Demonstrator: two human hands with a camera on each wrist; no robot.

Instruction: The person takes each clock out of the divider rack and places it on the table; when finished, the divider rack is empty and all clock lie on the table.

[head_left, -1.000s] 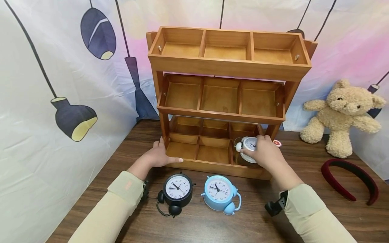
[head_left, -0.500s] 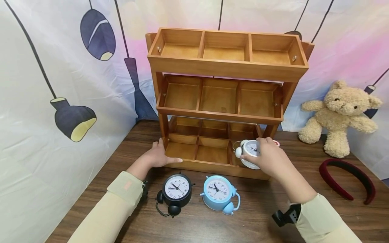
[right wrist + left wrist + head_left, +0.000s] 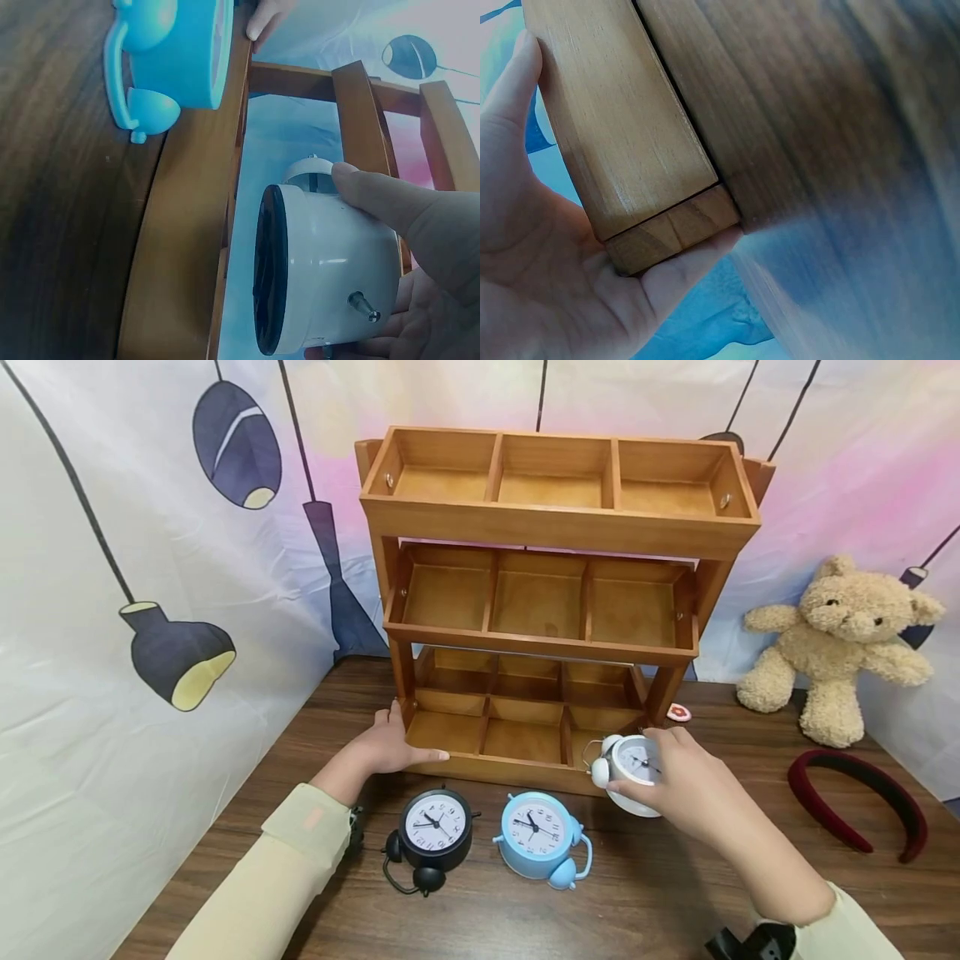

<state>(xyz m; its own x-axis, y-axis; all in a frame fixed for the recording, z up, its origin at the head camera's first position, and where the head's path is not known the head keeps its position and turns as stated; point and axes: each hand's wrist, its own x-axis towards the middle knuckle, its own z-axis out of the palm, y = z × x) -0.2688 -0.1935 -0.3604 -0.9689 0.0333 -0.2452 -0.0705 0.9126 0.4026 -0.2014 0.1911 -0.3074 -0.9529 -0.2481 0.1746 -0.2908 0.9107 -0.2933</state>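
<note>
A white twin-bell alarm clock [image 3: 632, 762] is held between the thumb and fingers of my right hand [image 3: 697, 789], at the right front corner of the bottom tier. In the right wrist view, the clock's white body [image 3: 337, 262] appears side-on, with a dark rim and a small metal leg. My left hand [image 3: 382, 745] grips the lower left corner of the three-tier wooden shelf [image 3: 558, 525], thumb along the front board and fingers on the side. In front of the shelf, a black alarm clock [image 3: 437, 828] and a light blue alarm clock [image 3: 536, 837] lie face up.
A beige teddy bear [image 3: 836, 639] sits at the right against the printed backdrop. Nearer lies a dark red headband [image 3: 825, 814]. A small red and white item [image 3: 678, 712] is beside the shelf's right leg. Dividers split each tier into compartments.
My right hand has drawn the white alarm clock out of the bottom tier's right front compartment, toward me and slightly right. The left hand stays on the shelf corner.
</note>
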